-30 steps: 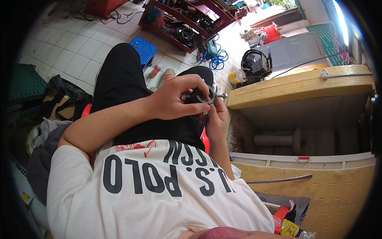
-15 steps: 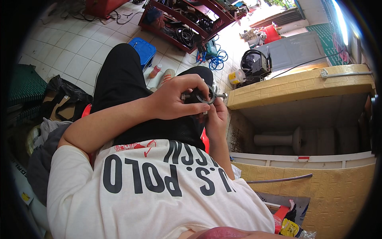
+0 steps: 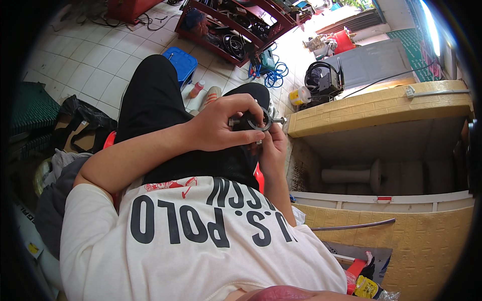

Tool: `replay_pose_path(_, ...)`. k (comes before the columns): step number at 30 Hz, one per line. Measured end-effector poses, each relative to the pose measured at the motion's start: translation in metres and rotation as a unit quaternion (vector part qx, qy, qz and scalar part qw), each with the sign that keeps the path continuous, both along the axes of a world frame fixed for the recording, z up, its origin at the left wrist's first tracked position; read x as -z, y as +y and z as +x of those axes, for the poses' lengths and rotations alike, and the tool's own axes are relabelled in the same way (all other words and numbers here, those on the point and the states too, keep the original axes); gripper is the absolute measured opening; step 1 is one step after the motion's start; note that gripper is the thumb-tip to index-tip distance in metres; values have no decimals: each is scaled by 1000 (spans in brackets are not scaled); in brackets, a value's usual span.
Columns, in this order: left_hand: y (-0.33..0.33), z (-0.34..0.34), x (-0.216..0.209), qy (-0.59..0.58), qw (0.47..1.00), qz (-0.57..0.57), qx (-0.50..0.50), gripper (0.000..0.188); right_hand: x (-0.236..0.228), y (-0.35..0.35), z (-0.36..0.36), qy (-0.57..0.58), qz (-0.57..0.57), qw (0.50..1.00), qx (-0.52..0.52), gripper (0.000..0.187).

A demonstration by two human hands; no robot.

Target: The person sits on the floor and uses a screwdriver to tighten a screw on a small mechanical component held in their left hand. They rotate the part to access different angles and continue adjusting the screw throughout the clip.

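Over my lap, both hands meet at a ring-shaped metal part with bolts (image 3: 268, 120). Bolts stick out from its sides, one toward the right. My left hand (image 3: 216, 123) reaches in from the left, with its fingers curled over the top of the ring and its thumb along the lower edge. From below and to the right, my right hand (image 3: 275, 148) pinches the ring's near side with fingertips and thumb. Fingers cover much of the part, so its full shape cannot be made out.
A blue plastic stool (image 3: 179, 62) and a small bottle with pink contents (image 3: 197, 89) are on the tiled floor ahead. At the right, a yellow brick-patterned ledge (image 3: 371, 108) borders a recess holding a pale pedestal-like piece (image 3: 346, 175). A red rack (image 3: 216, 40) stands farther off.
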State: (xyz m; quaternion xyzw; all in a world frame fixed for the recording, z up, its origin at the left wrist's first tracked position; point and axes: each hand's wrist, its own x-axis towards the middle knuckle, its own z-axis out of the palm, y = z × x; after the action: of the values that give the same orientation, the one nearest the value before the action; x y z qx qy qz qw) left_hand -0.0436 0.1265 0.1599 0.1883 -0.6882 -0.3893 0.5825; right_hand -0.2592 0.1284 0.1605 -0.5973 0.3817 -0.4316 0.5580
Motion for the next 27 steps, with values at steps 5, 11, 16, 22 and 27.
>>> replay_pose_path(5, 0, -1, 1, 3, 1000, 3, 3, 25, -2, 1, 2, 0, 1, 1000, 5, 17)
replay_pose_path(11, 0, -1, 1, 2, 1000, 4, 2, 25, -1, 0, 1, 6, 3, 1000, 11, 17)
replay_pose_path(16, 1, 0, 0, -3, 1000, 17, -2, 25, 1, 0, 1, 4, 4, 1000, 10, 17)
replay_pose_path(22, 1, -1, 1, -15, 999, 31, -29, 27, 10, -5, 4, -32, 30, 999, 15, 18)
replay_pose_path(27, 0, 0, 5, -26, 998, 40, -32, 26, 17, -6, 7, -33, 30, 999, 30, 20)
